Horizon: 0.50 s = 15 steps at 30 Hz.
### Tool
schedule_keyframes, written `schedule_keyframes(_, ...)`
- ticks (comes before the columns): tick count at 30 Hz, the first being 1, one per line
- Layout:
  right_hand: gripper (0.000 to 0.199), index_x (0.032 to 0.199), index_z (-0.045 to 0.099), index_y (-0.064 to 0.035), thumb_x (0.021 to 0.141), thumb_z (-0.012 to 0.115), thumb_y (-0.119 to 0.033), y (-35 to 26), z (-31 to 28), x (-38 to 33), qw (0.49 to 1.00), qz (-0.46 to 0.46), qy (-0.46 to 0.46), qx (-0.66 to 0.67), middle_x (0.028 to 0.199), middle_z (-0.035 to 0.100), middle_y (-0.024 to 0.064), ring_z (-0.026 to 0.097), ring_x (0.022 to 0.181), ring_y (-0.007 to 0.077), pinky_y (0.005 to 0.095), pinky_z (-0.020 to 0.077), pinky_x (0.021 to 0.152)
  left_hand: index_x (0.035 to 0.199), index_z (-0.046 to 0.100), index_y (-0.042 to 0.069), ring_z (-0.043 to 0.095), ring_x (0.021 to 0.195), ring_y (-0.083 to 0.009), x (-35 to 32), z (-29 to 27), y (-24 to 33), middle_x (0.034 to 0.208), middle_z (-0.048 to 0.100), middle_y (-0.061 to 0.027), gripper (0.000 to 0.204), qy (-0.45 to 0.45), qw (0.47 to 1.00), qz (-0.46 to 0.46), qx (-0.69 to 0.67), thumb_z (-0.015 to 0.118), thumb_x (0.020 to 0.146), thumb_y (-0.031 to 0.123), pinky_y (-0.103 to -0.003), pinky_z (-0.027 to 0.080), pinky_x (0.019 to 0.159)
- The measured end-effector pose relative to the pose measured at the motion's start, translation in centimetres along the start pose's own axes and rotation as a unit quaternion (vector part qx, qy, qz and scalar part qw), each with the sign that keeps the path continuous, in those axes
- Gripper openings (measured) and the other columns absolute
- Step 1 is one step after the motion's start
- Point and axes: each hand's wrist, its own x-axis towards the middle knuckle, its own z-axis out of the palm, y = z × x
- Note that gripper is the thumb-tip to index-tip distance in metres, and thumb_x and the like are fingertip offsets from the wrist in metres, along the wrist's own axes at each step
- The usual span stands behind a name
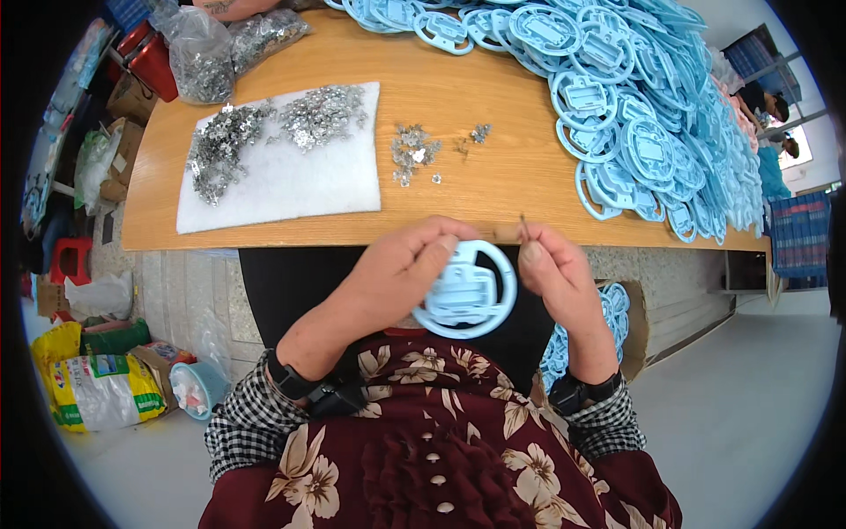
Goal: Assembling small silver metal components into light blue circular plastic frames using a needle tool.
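My left hand (401, 267) is closed on the rim of a light blue plastic toy steering wheel (462, 295), held over my lap just below the table edge. My right hand (555, 267) is to the right of the wheel, thumb and fingers pinched on a small thin dark piece (523, 226) whose kind is too small to make out. On the table ahead lie a loose cluster of small shiny metal pieces (414, 152) and a few tiny dark bits (464, 145). A white padded sheet (291, 198) carries two heaps of similar metal pieces (322, 117).
A large pile of blue toy steering wheels (648, 145) covers the table's right side. Clear bags of metal pieces (203, 62) stand at the far left, near another person's arm (231, 9). Beneath the table, a carton (636, 322) holds more blue parts; a blue bin (201, 388) stands at left.
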Motion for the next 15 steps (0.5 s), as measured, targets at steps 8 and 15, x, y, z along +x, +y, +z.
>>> schedule_keyframes(8,0.018,0.101,0.069,0.0013,0.092,0.072,-0.014,0.7,3.4,7.4,0.917,-0.190,0.118,-0.331,0.078,0.063,0.0086,0.060,0.066,0.0185,0.0315,0.0477,0.062,0.117,0.063,0.002,0.062,0.085,-0.0053,-1.4,-2.6,-2.6,0.098,0.068,-0.0007,0.029,0.130,0.986,-0.009,-0.100,0.045,0.109,0.023,-0.021,0.052,0.078)
schedule_keyframes(15,0.020,0.097,0.068,0.0013,0.085,0.077,-0.011,2.0,4.9,10.3,0.869,-0.206,0.107,-0.437,0.077,0.064,0.0087,0.061,0.068,0.0198,0.0318,0.0472,0.061,0.114,0.064,0.002,0.060,0.083,-0.0045,-1.5,-3.5,-1.5,0.094,0.066,0.0006,0.029,0.149,0.986,0.006,-0.077,0.046,0.108,0.024,-0.021,0.050,0.075)
